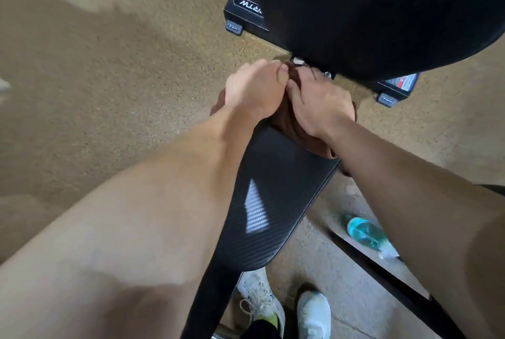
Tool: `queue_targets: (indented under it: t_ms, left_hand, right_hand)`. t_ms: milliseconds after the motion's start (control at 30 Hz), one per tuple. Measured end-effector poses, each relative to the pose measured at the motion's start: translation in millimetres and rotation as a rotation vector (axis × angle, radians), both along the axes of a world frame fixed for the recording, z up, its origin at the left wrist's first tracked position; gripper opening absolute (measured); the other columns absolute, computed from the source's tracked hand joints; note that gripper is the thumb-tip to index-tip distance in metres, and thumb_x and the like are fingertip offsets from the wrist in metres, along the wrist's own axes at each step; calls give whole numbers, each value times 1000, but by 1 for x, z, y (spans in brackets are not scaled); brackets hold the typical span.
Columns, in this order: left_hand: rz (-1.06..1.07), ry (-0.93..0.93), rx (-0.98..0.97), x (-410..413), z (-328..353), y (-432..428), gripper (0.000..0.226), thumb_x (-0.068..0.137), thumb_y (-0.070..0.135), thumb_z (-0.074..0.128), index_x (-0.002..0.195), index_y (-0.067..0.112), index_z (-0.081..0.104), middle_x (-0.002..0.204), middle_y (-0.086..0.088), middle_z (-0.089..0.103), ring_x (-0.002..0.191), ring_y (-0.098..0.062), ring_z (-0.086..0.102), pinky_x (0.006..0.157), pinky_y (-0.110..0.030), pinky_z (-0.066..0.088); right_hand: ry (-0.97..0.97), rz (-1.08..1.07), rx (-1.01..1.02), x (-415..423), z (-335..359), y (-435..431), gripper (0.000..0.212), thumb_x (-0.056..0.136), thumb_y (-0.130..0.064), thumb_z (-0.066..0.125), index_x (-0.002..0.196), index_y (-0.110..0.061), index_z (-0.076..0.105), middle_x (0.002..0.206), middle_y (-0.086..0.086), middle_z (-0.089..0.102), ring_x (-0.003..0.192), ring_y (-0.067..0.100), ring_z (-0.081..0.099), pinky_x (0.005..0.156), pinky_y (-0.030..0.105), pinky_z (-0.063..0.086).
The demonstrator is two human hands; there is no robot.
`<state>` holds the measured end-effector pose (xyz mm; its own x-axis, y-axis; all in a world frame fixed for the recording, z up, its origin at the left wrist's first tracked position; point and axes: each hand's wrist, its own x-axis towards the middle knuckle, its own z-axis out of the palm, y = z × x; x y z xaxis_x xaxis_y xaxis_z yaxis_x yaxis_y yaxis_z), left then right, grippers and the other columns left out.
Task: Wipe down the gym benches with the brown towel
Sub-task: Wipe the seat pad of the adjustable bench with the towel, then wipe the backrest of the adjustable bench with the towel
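Two bare forearms fill the near view, the left one so close it blurs and is cut off at the frame's edge. They reach forward over a narrow black seat pad with a carbon-weave texture that catches a bright patch of light. Both hands meet at the pad's far end, pressed down side by side on the brown towel. The left hand is curled, fingers bent over the cloth; the right hand lies flatter, fingers closed on the bunched fabric. Most of the towel is hidden beneath the hands, only dark folds showing between and behind them. Above, a big black back pad is cut off by the top and right edges, smooth and too dark for detail. Its black base bar carries a label too blurred to read. On the speckled tan floor lie a teal bottle, partly behind the right arm, and two white shoes
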<state>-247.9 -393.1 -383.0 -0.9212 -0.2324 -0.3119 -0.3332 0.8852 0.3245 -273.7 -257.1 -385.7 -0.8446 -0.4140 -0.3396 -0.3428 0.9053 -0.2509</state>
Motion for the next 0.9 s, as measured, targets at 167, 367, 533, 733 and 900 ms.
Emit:
queue_targets:
  t_ms: [167, 367, 533, 733, 900]
  left_hand:
    - [-159, 75, -180, 74, -2, 16, 49, 103, 44, 24, 147, 29, 38, 158, -3, 33, 145, -34, 29, 114, -55, 26]
    - [-126, -29, -119, 194, 18, 42, 55, 94, 41, 40, 144, 18, 48, 162, -2, 27, 150, -26, 24, 117, -48, 30]
    - [-75, -115, -60, 245, 56, 50, 39, 81, 34, 62, 116, 18, 61, 137, 1, 57, 122, -26, 56, 85, -40, 55]
    - [488, 0, 345, 216, 118, 85, 37, 92, 20, 57, 128, 27, 49, 116, 8, 62, 111, -22, 59, 87, -32, 45]
    - [594, 283, 589, 149, 207, 99, 45, 83, 23, 60, 122, 42, 47, 110, 12, 66, 105, -19, 63, 90, -41, 50]
  right_hand:
    - [49, 37, 31, 48, 8, 31, 61, 101, -50, 33, 156, -27, 19, 159, 6, 33, 145, 30, 31, 114, 46, 32]
    - [-37, 284, 130, 147, 26, 47, 75, 91, -42, 53, 156, -17, 25, 159, 9, 35, 149, 28, 27, 120, 48, 29]
    - [-204, 302, -23, 189, 65, 53, 58, 77, -21, 72, 133, -26, 57, 137, -4, 60, 126, 25, 56, 86, 40, 59]
    - [-344, -12, -175, 158, 130, 55, 48, 94, -24, 52, 137, -44, 43, 131, -12, 57, 118, 18, 57, 97, 37, 48]
    - [-47, -48, -293, 104, 238, 71, 55, 89, -19, 58, 138, -41, 50, 131, -7, 59, 119, 20, 52, 96, 38, 48]
